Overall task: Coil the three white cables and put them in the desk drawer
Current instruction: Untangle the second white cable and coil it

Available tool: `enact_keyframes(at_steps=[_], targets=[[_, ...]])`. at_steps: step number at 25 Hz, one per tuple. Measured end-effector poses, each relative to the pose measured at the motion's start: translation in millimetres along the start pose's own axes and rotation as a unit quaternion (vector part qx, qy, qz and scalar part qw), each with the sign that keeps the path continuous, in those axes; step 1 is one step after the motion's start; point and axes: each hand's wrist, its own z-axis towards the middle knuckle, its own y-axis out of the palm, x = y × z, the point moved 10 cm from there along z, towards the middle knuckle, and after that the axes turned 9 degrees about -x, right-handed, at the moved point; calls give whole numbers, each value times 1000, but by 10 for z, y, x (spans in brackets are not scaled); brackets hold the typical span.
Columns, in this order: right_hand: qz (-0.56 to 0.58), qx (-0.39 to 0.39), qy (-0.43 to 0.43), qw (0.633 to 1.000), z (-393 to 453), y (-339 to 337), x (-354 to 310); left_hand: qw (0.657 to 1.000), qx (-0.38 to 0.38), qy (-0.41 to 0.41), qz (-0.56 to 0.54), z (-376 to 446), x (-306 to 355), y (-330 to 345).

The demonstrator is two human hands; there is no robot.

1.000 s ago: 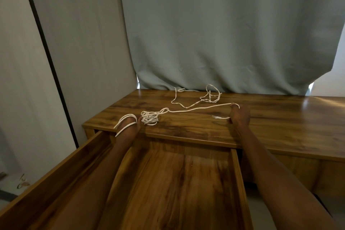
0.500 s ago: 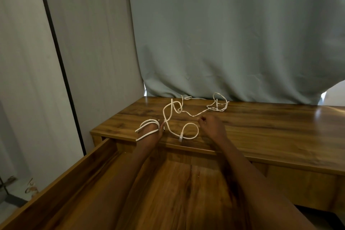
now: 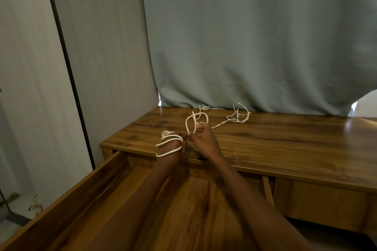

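Drawer (image 3: pixel 67 206) open under forearms, no cable (image 3: pixel 196 120) inside.

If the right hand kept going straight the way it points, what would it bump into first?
Probably the white cable loop the right hand already pinches, then the curtain beyond; depth is unclear.

Right hand (image 3: pixel 205 140) now beside left hand (image 3: pixel 173 144), lifting a cable loop (image 3: pixel 194 121) formerly flat on the bench.

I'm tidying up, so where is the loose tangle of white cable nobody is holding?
In the head view, the loose white cable tangle lies on the wooden desk top, far side, against the grey-green curtain, right of both hands.
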Motion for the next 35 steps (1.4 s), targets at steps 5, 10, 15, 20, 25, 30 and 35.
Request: enact_keyframes(at_steps=[5,10,15,20,25,30,35], targets=[[99,19,-25,995,-107,-152,70,1000,-4,19,16,-23,-8,-46],[-163,95,-211,959,-206,-721,-398,1000,-16,18,6,-53,-122,-41],[-390,73,-288,871,-254,-602,-605,991,23,114,62,-93,222,-158],[-489,38,-246,836,-68,-753,-734,976,87,195,37,-156,519,-302],[-613,-42,-136,777,259,-868,-466,976,91,179,-88,-70,501,-435],[-258,-340,-37,904,96,-692,-107,912,20,-84,-401,-2,81,-348],[135,-328,-23,935,-95,-510,-11,875,-3,-127,-466,-35,107,-183]])
